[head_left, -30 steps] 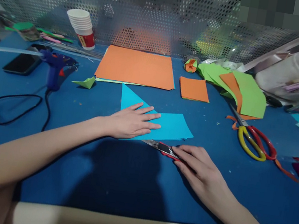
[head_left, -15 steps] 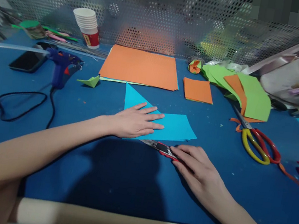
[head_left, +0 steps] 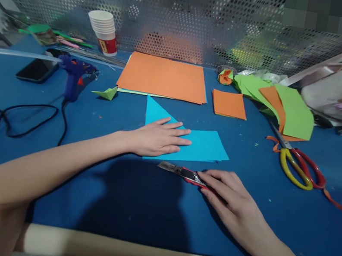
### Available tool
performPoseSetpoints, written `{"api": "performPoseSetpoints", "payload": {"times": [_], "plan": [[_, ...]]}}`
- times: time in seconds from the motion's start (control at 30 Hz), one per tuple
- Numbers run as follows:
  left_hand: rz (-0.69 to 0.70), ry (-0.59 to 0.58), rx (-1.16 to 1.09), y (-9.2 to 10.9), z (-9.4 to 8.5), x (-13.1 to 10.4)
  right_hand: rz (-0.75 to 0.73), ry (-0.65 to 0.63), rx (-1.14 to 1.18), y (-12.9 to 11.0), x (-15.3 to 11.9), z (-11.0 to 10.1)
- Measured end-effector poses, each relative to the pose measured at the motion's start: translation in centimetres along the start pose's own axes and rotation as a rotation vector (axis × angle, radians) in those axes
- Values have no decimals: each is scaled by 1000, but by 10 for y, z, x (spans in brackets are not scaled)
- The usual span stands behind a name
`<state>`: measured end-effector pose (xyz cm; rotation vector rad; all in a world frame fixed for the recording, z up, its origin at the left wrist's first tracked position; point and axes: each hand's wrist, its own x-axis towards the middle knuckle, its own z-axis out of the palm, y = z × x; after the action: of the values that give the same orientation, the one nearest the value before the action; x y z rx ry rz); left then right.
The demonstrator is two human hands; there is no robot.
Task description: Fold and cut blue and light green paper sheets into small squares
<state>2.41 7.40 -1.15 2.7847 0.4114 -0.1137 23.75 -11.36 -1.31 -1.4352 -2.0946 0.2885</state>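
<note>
A folded sheet of blue paper (head_left: 207, 145) lies on the blue table, with a pointed flap standing out at its upper left. My left hand (head_left: 164, 138) rests flat on it, fingers spread. Just below the paper's near edge, my right hand (head_left: 233, 197) grips a red and black utility knife (head_left: 187, 175). Its blade is out, points left and sits slightly apart from the paper. The knife's rear end is hidden under my fingers.
Orange sheets (head_left: 164, 76) and small orange squares (head_left: 229, 104) lie behind. Scissors (head_left: 300, 167) and green paper (head_left: 295, 111) are at right. A glue gun (head_left: 73, 79), its cord, a phone (head_left: 38, 68), stacked cups (head_left: 106, 34) and a folded green piece (head_left: 106, 92) are at left.
The utility knife in my right hand has moved slightly toward me, away from the blue paper's edge. My left hand still presses on the paper. The view has shifted a little.
</note>
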Motion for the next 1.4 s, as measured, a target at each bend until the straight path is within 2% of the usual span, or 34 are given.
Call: {"api": "performPoseSetpoints", "payload": {"times": [0.23,0.37,0.47,0.6,0.9,0.97,1.03,1.1,1.17,1.23,1.3,1.4], "plan": [[-78,88,-218,0,-19,-9,64,38,-37,1,-14,-6],[-198,58,-231,1,-34,-17,55,53,-46,2,-18,-6],[-231,21,-214,3,-43,-20,40,43,-53,3,-18,-5],[-230,-37,-164,5,-44,-21,26,46,-63,3,-18,-4],[-341,-141,-128,8,-44,-14,52,55,-40,4,-18,-7],[-369,-135,-137,10,-44,-12,53,60,-32,2,-20,-9],[-393,-74,-131,12,-43,-10,74,64,-16,2,-23,-12],[-393,8,-138,13,-42,-8,142,77,2,3,-25,-18],[-363,57,-172,14,-42,-8,294,129,20,10,-24,-26],[-334,64,-203,15,-43,-8,504,196,63,21,-17,-35],[-333,47,-197,17,-44,-9,686,201,159,35,-3,-42],[-361,20,-169,21,-44,-12,837,155,188,51,26,-44]]}}
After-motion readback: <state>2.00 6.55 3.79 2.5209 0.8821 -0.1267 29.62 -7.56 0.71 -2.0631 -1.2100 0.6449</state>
